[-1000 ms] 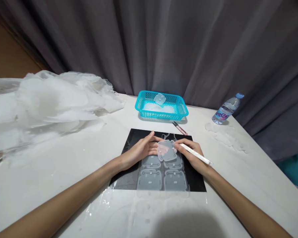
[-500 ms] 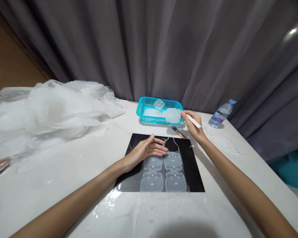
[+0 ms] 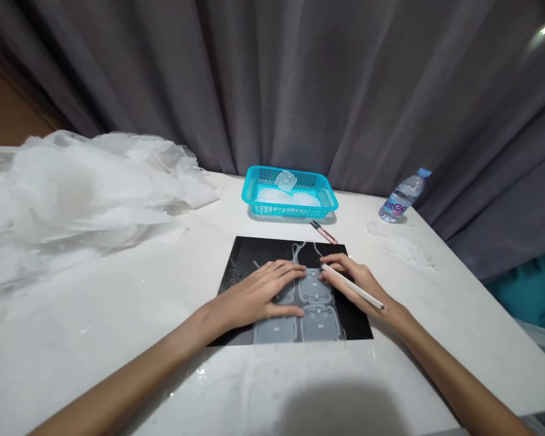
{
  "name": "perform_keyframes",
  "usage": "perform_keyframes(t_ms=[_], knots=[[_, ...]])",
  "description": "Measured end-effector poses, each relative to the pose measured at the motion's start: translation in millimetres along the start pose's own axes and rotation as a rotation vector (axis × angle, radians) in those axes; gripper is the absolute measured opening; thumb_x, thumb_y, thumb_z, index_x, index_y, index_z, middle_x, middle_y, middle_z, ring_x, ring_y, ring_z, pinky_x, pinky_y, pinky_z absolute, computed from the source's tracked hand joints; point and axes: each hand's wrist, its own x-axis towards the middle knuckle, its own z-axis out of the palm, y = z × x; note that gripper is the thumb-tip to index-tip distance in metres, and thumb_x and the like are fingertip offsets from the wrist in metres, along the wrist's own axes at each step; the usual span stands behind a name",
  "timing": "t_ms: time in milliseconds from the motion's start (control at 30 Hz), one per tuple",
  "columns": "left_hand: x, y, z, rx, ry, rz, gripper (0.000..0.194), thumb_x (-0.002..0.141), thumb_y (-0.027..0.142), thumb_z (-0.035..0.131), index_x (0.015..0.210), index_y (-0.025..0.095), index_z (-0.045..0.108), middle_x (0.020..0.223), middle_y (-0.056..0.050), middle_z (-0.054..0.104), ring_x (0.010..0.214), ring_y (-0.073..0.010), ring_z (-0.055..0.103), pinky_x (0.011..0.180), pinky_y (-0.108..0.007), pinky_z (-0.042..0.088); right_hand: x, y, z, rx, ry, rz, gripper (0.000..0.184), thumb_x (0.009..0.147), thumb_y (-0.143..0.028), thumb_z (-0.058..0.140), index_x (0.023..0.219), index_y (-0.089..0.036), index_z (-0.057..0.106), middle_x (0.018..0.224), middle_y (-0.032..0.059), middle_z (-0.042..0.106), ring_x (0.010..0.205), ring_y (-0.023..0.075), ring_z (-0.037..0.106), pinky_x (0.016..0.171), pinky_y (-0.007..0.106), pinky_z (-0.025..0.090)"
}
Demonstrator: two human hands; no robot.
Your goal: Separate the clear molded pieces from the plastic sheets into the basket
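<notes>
My left hand [image 3: 269, 292] lies palm down with spread fingers on a translucent sheet of rounded-square plastic pieces [image 3: 318, 321], which rests on a black mat [image 3: 243, 260]. My right hand [image 3: 358, 284] grips a slim white pencil-like stick [image 3: 356, 289], its far end by the sheet's upper right edge. Its narrow tapered end points back over my wrist. The fingertips of this hand touch or nearly touch the sheet; which, I cannot tell. Thin cut strips [image 3: 296, 251] of the sheet curl at the mat's top. Part of the sheet is hidden under my left hand.
A turquoise basket [image 3: 290, 211] behind the mat contains translucent pieces. Pink-handled thread snips [image 3: 323, 232] lie before it. A water bottle [image 3: 402, 198] stands at the right beside thin white scraps [image 3: 409, 249]. A big heap of filmy white sheets [image 3: 95, 181] covers the table's left.
My right hand has come back from the basket to the sheet, leaving a translucent piece in the basket and keeping the white stick. My left hand has turned flat onto the sheet.
</notes>
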Motion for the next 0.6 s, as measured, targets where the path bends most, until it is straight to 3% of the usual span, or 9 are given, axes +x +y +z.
perform_keyframes(t_ms=[133, 233, 333, 500, 600], knots=[[5.1, -9.9, -1.9, 0.093, -0.017, 0.022, 0.056, 0.101, 0.054, 0.061, 0.152, 0.03, 0.056, 0.153, -0.008, 0.06, 0.145, -0.035, 0.046, 0.118, -0.047, 0.031, -9.1, -10.0, -9.4, -0.071, -0.08, -0.08, 0.025, 0.104, -0.045, 0.059, 0.114, -0.027, 0.073, 0.114, 0.0049, 0.077, 0.104, 0.0238, 0.072, 0.092, 0.036, 0.054], [8.2, -15.4, -4.3, 0.137, -0.001, 0.038, 0.055, 0.099, 0.05, 0.064, 0.151, 0.032, 0.058, 0.152, -0.005, 0.062, 0.147, -0.0355, 0.043, 0.119, -0.048, 0.028, -8.9, -12.7, -17.3, -0.107, -0.152, -0.2, 0.023, 0.105, -0.04, 0.058, 0.109, -0.026, 0.076, 0.113, 0.0061, 0.075, 0.105, 0.0235, 0.071, 0.094, 0.036, 0.054], [10.9, -17.8, -6.5, 0.131, 0.034, 0.034, 0.053, 0.096, 0.047, 0.068, 0.147, 0.033, 0.062, 0.149, -0.003, 0.065, 0.145, -0.036, 0.046, 0.118, -0.049, 0.029, -9.3, -9.9, -21.3, -0.09, -0.175, -0.231, 0.022, 0.104, -0.039, 0.059, 0.105, -0.026, 0.077, 0.108, 0.0065, 0.074, 0.1, 0.0232, 0.07, 0.091, 0.036, 0.055], [13.0, -24.8, -11.3, 0.177, 0.03, 0.004, 0.053, 0.096, 0.05, 0.067, 0.145, 0.032, 0.063, 0.151, -0.004, 0.063, 0.144, -0.0351, 0.048, 0.119, -0.048, 0.028, -9.0, -7.0, -17.8, -0.066, -0.217, -0.22, 0.023, 0.105, -0.039, 0.058, 0.111, -0.028, 0.076, 0.11, 0.0056, 0.075, 0.103, 0.023, 0.07, 0.093, 0.036, 0.055], [12.3, -29.2, -14.0, 0.186, 0.046, -0.043, 0.062, 0.094, 0.055, 0.068, 0.15, 0.03, 0.058, 0.159, -0.006, 0.055, 0.147, -0.0347, 0.047, 0.122, -0.045, 0.026, -6.3, -6.2, -12.5, -0.086, -0.162, -0.199, 0.022, 0.104, -0.04, 0.06, 0.115, -0.029, 0.076, 0.115, 0.0053, 0.075, 0.109, 0.024, 0.068, 0.099, 0.038, 0.053]])
